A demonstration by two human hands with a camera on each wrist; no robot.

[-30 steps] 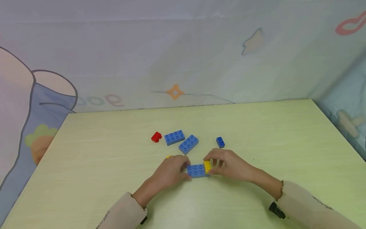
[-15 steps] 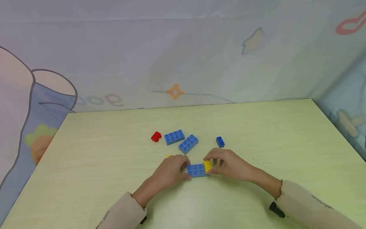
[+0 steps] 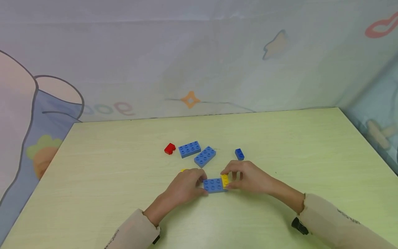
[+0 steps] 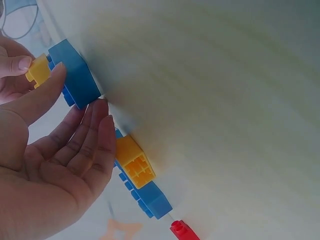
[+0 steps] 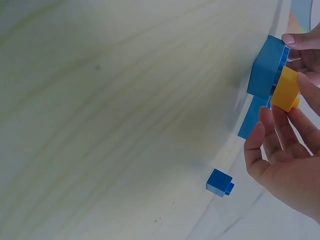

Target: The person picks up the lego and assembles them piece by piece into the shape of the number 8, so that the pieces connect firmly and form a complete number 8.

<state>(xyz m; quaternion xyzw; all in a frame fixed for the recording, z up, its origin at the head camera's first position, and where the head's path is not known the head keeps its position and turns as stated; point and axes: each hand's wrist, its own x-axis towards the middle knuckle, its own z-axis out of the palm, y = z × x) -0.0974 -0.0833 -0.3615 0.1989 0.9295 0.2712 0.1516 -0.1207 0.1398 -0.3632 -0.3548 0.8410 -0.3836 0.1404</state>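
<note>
My left hand (image 3: 185, 185) grips the left end of a long blue building brick (image 3: 212, 185) on the table, thumb on the near side and fingers on the far side. At the brick's right end, a small yellow brick (image 3: 225, 181) sits against the studs. My right hand (image 3: 253, 178) pinches that yellow brick between thumb and fingers. The right wrist view shows the yellow brick (image 5: 285, 90) on the stud side of the blue brick (image 5: 265, 70); whether it is fully pressed down I cannot tell.
Beyond the hands lie two more long blue bricks (image 3: 189, 149), a red brick (image 3: 169, 149) and a small dark blue brick (image 3: 239, 154). Another yellow brick (image 4: 135, 162) is mostly hidden behind the left hand in the head view. A printed cloth (image 3: 217, 62) hangs behind the table.
My right hand and forearm have shifted very slightly left, with the yellow brick still pinched. The left hand and the long blue brick have stayed in place.
</note>
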